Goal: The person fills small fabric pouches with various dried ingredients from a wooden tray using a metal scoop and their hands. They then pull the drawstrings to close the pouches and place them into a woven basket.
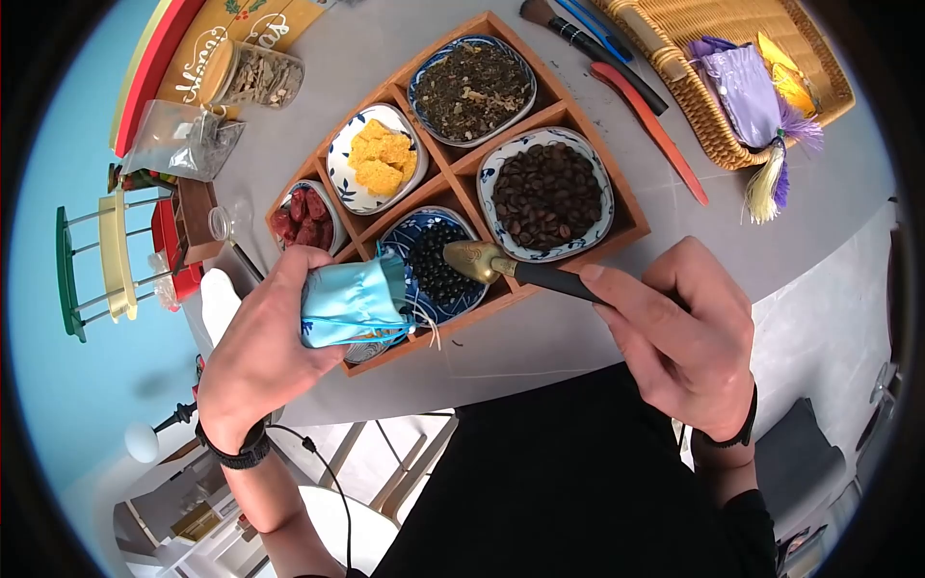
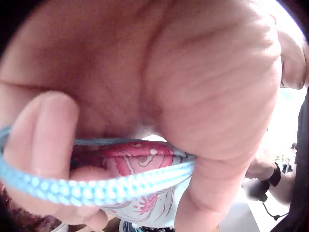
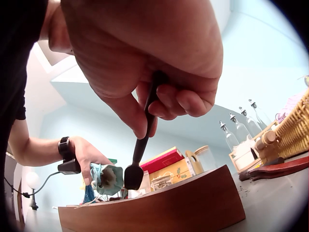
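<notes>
My left hand [image 1: 255, 352] grips a light-blue drawstring pouch [image 1: 352, 301] beside the wooden compartment tray [image 1: 376, 231]. Its gathered mouth faces right, and the right wrist view shows that mouth [image 3: 108, 180] spread apart. In the left wrist view, a blue braided cord [image 2: 106, 191] loops past the fingers, with pink-patterned cloth behind it. Between thumb and fingers, my right hand [image 1: 689, 337] holds a small scoop by its black handle [image 1: 554, 281]. The scoop's gold-coloured head [image 1: 472, 258] is over small black beans [image 1: 432, 260] in a blue-patterned bowl [image 1: 451, 311].
Other tray bowls hold coffee beans [image 1: 546, 193], dried leaves [image 1: 472, 87], yellow chunks [image 1: 381, 159] and red dried fruit [image 1: 303, 217]. Red tongs [image 1: 655, 130] and a brush [image 1: 568, 34] lie right of the tray, near a wicker basket [image 1: 679, 82]. A jar [image 1: 260, 77] lies at the back left.
</notes>
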The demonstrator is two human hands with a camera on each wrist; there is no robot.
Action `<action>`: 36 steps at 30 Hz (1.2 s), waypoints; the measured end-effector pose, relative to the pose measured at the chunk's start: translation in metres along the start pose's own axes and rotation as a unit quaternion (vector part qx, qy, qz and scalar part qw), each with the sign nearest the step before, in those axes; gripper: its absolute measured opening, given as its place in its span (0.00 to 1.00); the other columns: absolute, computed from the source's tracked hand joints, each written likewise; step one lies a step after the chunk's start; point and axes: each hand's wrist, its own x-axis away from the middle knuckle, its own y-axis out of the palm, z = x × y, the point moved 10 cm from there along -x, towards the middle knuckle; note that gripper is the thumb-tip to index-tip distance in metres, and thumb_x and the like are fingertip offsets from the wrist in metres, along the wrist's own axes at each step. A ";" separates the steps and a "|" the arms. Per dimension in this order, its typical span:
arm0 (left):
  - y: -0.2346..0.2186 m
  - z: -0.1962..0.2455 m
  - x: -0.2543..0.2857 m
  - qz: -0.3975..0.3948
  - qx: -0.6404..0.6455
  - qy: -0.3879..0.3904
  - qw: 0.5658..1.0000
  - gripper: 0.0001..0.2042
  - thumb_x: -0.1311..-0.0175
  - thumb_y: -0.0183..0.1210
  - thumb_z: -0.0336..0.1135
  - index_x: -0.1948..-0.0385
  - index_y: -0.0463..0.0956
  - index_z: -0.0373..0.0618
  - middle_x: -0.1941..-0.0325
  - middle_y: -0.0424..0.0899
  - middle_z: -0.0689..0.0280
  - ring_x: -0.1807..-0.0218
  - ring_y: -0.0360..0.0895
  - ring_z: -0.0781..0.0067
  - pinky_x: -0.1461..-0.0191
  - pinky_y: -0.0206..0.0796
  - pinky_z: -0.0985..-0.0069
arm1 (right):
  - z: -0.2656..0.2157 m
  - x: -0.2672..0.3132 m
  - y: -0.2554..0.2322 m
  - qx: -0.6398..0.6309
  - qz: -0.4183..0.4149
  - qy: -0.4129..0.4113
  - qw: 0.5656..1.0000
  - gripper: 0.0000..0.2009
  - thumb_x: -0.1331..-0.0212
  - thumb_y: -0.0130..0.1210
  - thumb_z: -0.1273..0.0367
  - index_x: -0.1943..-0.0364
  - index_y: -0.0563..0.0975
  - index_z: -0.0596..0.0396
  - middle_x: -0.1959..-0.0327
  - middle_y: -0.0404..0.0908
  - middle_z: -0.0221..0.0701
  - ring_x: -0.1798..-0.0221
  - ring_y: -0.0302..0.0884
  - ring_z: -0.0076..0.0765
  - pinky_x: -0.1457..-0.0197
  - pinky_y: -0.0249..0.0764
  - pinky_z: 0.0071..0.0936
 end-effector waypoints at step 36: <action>0.040 -0.040 0.025 0.127 0.698 0.124 0.693 0.25 0.37 0.58 0.36 0.40 0.65 0.35 0.49 0.78 0.55 0.62 0.75 0.75 0.69 0.64 0.82 | -0.007 -0.047 0.026 0.032 -0.120 -0.141 0.982 0.11 0.54 0.64 0.79 0.63 0.84 0.57 0.70 0.71 0.31 0.64 0.70 0.39 0.57 0.67 0.35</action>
